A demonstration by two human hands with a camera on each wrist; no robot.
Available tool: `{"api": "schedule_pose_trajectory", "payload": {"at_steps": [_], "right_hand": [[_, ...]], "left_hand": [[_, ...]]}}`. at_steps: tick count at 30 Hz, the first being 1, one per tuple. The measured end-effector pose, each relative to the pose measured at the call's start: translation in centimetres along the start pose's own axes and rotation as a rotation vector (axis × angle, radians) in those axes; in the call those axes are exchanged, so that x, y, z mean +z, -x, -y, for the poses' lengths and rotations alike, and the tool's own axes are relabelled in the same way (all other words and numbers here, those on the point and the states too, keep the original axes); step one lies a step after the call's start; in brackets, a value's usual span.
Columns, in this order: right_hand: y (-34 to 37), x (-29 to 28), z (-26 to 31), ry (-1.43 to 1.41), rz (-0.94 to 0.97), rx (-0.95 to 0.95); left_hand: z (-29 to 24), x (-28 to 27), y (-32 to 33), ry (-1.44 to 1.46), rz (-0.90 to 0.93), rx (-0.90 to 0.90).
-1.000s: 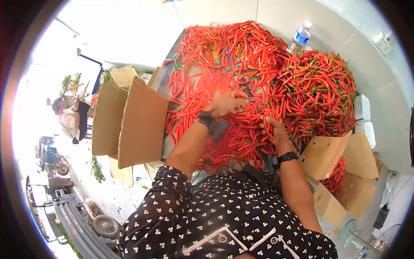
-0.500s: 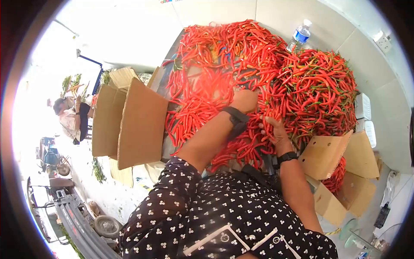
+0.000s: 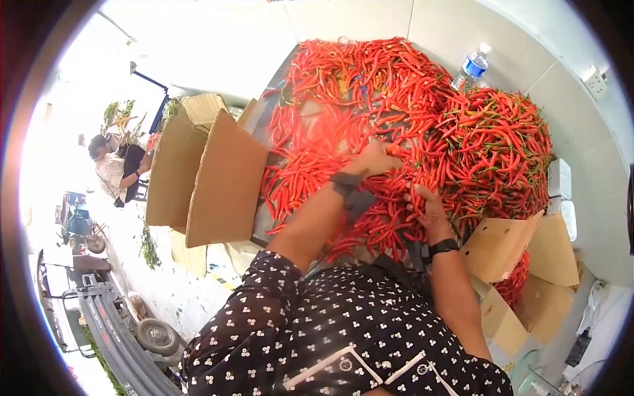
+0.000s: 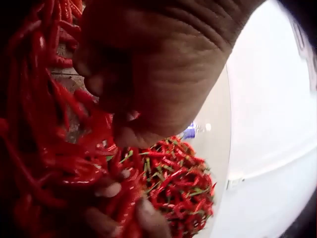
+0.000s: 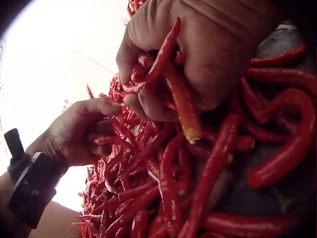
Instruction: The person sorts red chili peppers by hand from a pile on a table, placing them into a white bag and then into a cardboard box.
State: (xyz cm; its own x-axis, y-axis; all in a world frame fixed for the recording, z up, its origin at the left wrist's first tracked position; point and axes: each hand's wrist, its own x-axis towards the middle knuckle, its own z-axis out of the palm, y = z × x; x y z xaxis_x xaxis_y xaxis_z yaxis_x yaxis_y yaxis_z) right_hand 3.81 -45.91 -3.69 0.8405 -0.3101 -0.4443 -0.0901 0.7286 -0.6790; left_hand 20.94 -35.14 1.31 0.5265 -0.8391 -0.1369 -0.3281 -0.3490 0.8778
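Loose red chili peppers (image 3: 304, 175) cover a grey table, thickest in a heap (image 3: 495, 145) with green stems at the right. My right hand (image 3: 434, 214) grips a bunch of chili peppers (image 5: 166, 64); an orange-tipped one (image 5: 185, 116) sticks out below its fingers in the right wrist view. Up and left of it, my left hand (image 3: 373, 160) bends its fingers over the loose layer, an orange-red chili pepper (image 3: 393, 150) at the fingertips. The left wrist view shows this hand from the palm side, fingers curled and dark, with the right hand's fingers (image 4: 148, 213) below.
An open cardboard box (image 3: 224, 185) stands at the table's left end. Another box (image 3: 502, 247) with chili peppers inside is by my right arm. A water bottle (image 3: 471, 67) stands at the wall behind the heap. A person (image 3: 115, 165) sits far left.
My left hand has moved right from the middle of the loose chili peppers to a spot near the right hand. The right hand keeps its grip. The head view has shifted slightly.
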Motion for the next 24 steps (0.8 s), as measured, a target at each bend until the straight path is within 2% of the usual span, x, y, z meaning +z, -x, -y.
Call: {"api": "schedule_pose_trajectory", "payload": {"at_steps": [1, 2, 3, 5, 6, 8, 9, 12, 13, 15, 16, 18, 19, 21, 22, 24], "right_hand": [[-0.1, -0.1, -0.2, -0.005, -0.023, 0.011], [-0.3, -0.2, -0.3, -0.01, -0.046, 0.021], [-0.4, -0.2, -0.3, -0.01, -0.046, 0.02], [-0.4, -0.3, -0.3, -0.027, -0.048, 0.028], [-0.4, -0.4, -0.2, -0.028, -0.047, 0.027], [-0.2, -0.6, 0.0, -0.064, 0.018, 0.042], [-0.2, -0.6, 0.0, -0.066, 0.018, 0.039], [-0.1, -0.4, 0.0, -0.064, -0.003, 0.039], [0.0, -0.3, 0.2, -0.066, 0.01, 0.041], [0.1, 0.1, 0.3, -0.068, 0.02, 0.042], [0.1, 0.3, 0.3, -0.08, 0.006, 0.01], [0.1, 0.3, 0.2, -0.092, -0.014, -0.024], [0.1, 0.2, 0.1, -0.092, -0.012, -0.014], [0.1, 0.1, 0.1, -0.094, -0.015, -0.005], [0.2, 0.2, 0.1, -0.056, -0.037, -0.013], [0.3, 0.3, 0.1, -0.02, -0.058, -0.017]], "left_hand": [[-0.9, -0.9, 0.6, 0.358, 0.002, -0.124], [2.6, -0.6, -0.7, 0.426, -0.041, -0.056], [2.6, -1.6, -0.7, 0.425, -0.041, -0.055], [2.8, -4.1, 0.2, 0.661, -0.026, -0.101], [2.8, -5.3, 0.4, 0.66, -0.026, -0.1], [3.1, -7.4, 0.7, 0.743, -0.161, -0.337], [3.7, -8.3, 0.6, 0.741, -0.159, -0.336], [4.5, -9.4, 0.4, 0.308, -0.423, -0.264], [4.0, -9.4, 0.5, 0.308, -0.421, -0.264], [3.4, -9.4, 0.7, -0.118, -0.393, -0.283], [4.5, -9.2, 0.3, -0.116, -0.391, -0.283], [6.7, -8.8, -0.8, -1.145, -0.171, 0.077], [7.2, -8.4, -1.1, -1.142, -0.168, 0.081], [7.3, -7.4, -1.5, -0.901, -0.403, -0.209], [7.1, -7.2, -1.7, -0.901, -0.399, -0.208], [6.5, -7.2, -2.1, -1.091, -0.175, -0.197]]}}
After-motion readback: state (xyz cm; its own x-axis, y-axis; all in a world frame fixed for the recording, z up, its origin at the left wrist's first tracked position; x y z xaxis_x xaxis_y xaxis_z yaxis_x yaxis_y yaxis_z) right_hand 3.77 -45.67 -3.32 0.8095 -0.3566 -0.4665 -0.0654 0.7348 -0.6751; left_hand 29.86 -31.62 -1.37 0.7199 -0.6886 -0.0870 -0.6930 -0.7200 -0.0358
